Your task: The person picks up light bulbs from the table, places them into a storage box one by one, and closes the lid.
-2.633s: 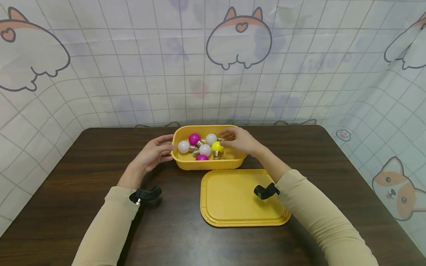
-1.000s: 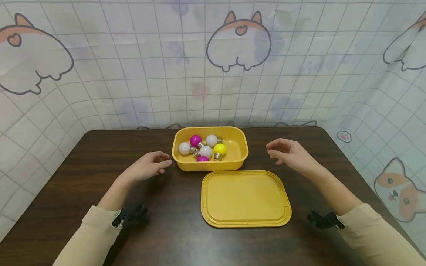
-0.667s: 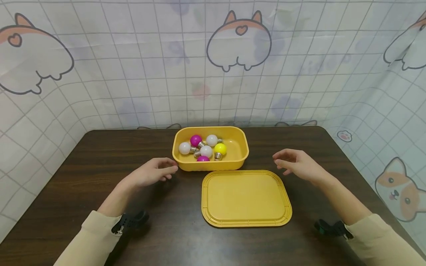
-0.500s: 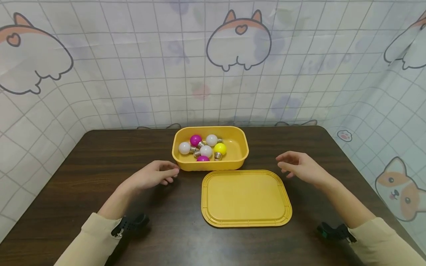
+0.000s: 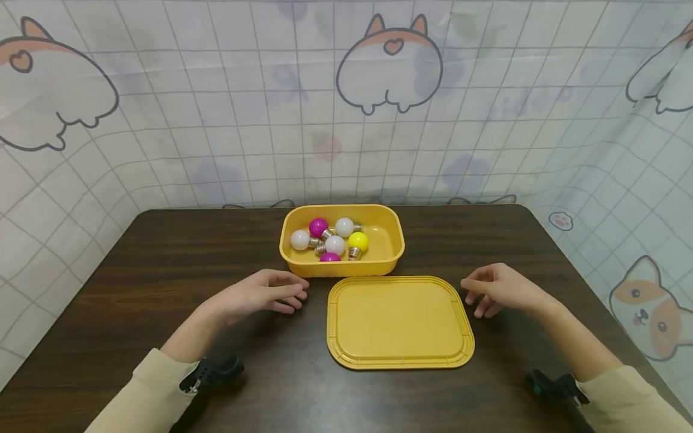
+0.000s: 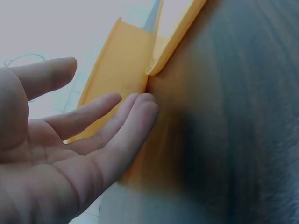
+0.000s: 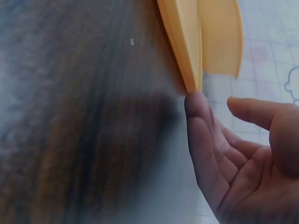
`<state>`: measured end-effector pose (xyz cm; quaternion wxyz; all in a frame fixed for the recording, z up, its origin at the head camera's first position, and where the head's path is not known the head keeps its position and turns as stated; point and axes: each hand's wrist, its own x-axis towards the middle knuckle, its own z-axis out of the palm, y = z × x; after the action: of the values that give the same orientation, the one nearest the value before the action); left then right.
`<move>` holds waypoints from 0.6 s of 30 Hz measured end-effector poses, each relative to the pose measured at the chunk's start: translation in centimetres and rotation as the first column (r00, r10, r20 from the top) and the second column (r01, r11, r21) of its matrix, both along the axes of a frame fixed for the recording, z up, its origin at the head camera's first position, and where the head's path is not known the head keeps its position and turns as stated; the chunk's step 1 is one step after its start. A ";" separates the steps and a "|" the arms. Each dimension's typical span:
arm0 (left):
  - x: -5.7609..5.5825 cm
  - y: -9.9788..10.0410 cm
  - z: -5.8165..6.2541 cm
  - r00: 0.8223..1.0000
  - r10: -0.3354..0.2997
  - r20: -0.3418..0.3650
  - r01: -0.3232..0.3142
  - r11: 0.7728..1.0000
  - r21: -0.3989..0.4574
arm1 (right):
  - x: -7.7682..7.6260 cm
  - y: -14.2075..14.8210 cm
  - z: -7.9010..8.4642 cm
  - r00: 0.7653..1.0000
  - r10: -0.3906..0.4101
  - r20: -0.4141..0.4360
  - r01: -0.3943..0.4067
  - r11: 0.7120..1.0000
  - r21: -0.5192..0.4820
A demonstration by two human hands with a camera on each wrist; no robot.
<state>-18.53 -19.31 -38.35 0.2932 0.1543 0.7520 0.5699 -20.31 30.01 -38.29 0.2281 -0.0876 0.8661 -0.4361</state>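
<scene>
A yellow tub (image 5: 373,269) near the back of the table holds several light bulbs: white (image 5: 344,227), magenta (image 5: 318,227) and yellow (image 5: 358,242). Just in front of it lies a flat yellow lid (image 5: 400,322). My left hand (image 5: 260,296) hovers near the tub's front left corner, its fingers relaxed and holding nothing. At the lid's right edge my right hand (image 5: 503,288) is loosely bent with nothing in it. In the right wrist view its fingertips (image 7: 196,102) appear close to the lid's edge; whether they touch it I cannot tell.
The dark wooden table (image 5: 162,270) carries the tub and lid. Behind it and to the right hangs a gridded cloth (image 5: 243,120) printed with cartoon dogs. A black wrist camera (image 5: 213,371) sits at the left cuff, another (image 5: 554,386) at the right.
My right hand has left the tub, swung out to the right, and come down beside the lid. The left hand has let the tub's side go and moved toward the front. The bulbs stay put.
</scene>
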 end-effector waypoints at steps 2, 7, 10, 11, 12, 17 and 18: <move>0.2 0.1 -0.1 1.000 -0.005 0.024 0.004 1.000 0.014 | 0.1 0.1 -0.1 1.000 0.008 0.020 -0.008 1.000 -0.020; 0.7 0.1 -0.3 0.997 -0.012 0.081 0.009 0.999 0.038 | 0.2 0.2 -0.4 0.999 0.036 0.037 -0.034 0.998 -0.048; 0.9 0.4 -0.7 0.995 -0.019 0.101 0.014 0.999 0.050 | 0.3 0.2 -0.4 0.998 0.046 0.051 -0.043 0.997 -0.062; 0.9 0.5 -0.8 0.994 -0.019 0.108 0.013 0.998 0.053 | 0.3 0.2 -0.3 0.997 0.050 0.057 -0.046 0.996 -0.070; 1.0 0.6 -0.9 0.993 -0.021 0.112 0.015 0.998 0.058 | 0.4 0.2 -0.3 0.997 0.053 0.063 -0.048 0.996 -0.079; 1.4 1.3 -1.0 0.991 -0.015 0.131 0.004 0.996 0.085 | 0.6 0.2 -0.2 0.995 0.075 0.066 -0.068 0.992 -0.102; 1.4 1.4 -1.0 0.991 -0.017 0.132 0.005 0.996 0.091 | 0.6 0.2 -0.2 0.995 0.080 0.065 -0.073 0.992 -0.106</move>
<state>-17.13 -17.88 -39.33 0.3385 0.1334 0.7032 0.6109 -19.73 30.22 -38.45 0.2698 -0.1172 0.8300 -0.4739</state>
